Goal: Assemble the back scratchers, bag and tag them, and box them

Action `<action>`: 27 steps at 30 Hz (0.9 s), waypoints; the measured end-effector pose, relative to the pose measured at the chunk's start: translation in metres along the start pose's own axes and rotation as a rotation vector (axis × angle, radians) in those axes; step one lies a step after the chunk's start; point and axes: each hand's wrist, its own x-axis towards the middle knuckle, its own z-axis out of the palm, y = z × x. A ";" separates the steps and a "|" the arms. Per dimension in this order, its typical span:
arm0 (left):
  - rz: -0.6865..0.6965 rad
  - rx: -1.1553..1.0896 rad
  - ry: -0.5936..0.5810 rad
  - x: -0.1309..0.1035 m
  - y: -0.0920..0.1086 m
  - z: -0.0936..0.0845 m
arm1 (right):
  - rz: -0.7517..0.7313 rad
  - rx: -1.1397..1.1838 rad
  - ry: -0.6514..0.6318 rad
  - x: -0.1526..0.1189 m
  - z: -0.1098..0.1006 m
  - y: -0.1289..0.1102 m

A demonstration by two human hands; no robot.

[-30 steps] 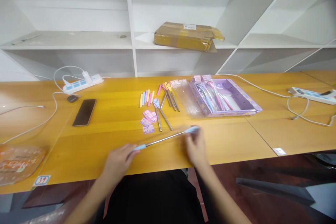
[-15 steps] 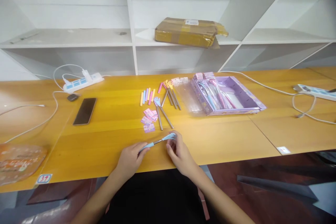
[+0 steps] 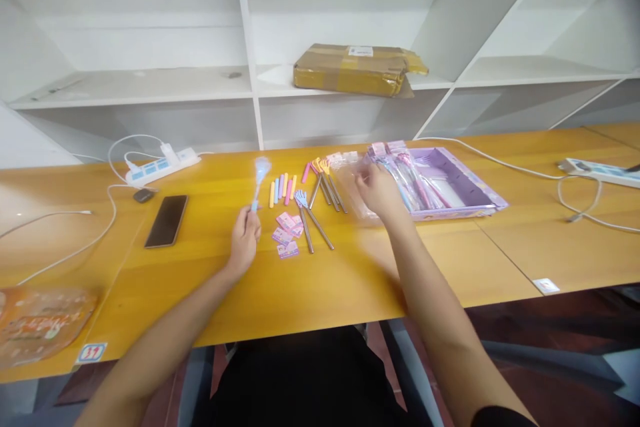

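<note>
My left hand (image 3: 245, 238) is closed round the light blue handle of a back scratcher (image 3: 261, 171), its blue claw end pointing up and blurred. My right hand (image 3: 379, 191) reaches over the clear plastic bags (image 3: 347, 181), beside the purple box. Its fingers are curled together, and whatever they pinch is hidden. Between my hands lie two blue-clawed scratchers (image 3: 306, 213) with metal rods, small pink and purple cards (image 3: 289, 230) and a row of coloured handle sleeves (image 3: 283, 188). Yellow and pink claw scratchers (image 3: 325, 173) lie just behind.
The purple box (image 3: 463, 177) holds several bagged scratchers (image 3: 417, 183). A phone (image 3: 167, 221) and a power strip (image 3: 163, 167) lie at left, with an orange-printed clear package (image 3: 45, 323) near the front edge. Another power strip (image 3: 600, 171) is at right. A taped carton (image 3: 353, 70) sits on the shelf.
My left hand has lifted the blue back scratcher up and forward, turning it upright. My right hand has let go of its claw end and moved forward and right to the plastic bags.
</note>
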 end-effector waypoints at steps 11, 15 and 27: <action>0.023 -0.199 -0.018 -0.018 -0.034 -0.005 | 0.141 -0.584 -0.002 0.001 0.053 0.070; -0.031 -0.196 0.010 -0.010 -0.036 -0.005 | 0.138 -0.613 -0.029 0.003 0.052 0.069; -0.025 -0.101 -0.102 -0.016 -0.037 -0.003 | 0.263 -0.465 0.101 0.009 0.040 0.078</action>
